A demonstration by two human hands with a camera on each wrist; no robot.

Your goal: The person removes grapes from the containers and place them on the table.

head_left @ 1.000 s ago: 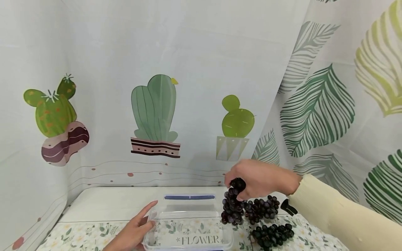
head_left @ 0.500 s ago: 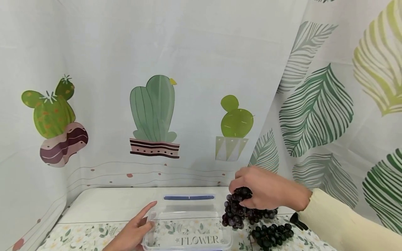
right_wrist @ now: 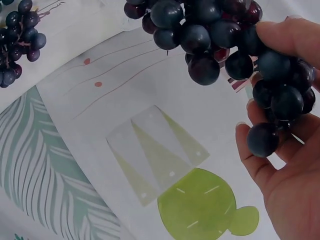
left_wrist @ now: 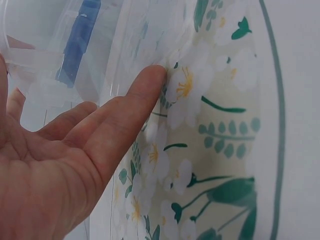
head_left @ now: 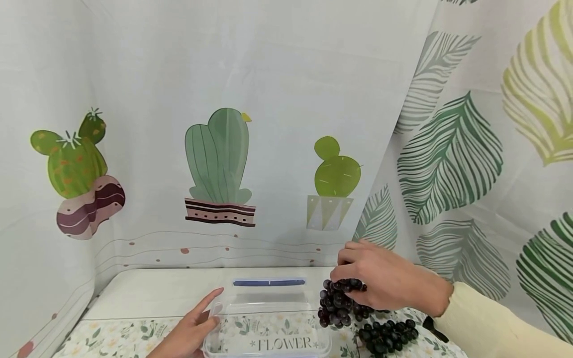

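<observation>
My right hand (head_left: 385,278) grips the upper end of a bunch of dark grapes (head_left: 333,304) right of the container. Thumb and fingers curl round the grapes in the right wrist view, and the bunch (right_wrist: 200,35) hangs away from the palm. My left hand (head_left: 190,328) rests against the left side of a clear plastic container (head_left: 264,304), its index finger extended. In the left wrist view that hand's fingers (left_wrist: 120,117) lie straight beside the clear plastic wall. A second bunch (head_left: 389,337) lies on the table; another (head_left: 361,313) is mostly hidden behind the held one.
A blue strip (head_left: 268,282) runs along the clear plastic behind the container. Beneath is a floral mat (head_left: 156,328) on a white table (head_left: 161,288). A cactus-print curtain (head_left: 286,124) hangs behind, with a leaf-print one (head_left: 447,164) at right. A black strap (head_left: 434,328) shows below the right sleeve.
My right hand and the held grapes have moved down and slightly right, covering more of the bunch behind. My left hand stays at the container's side.
</observation>
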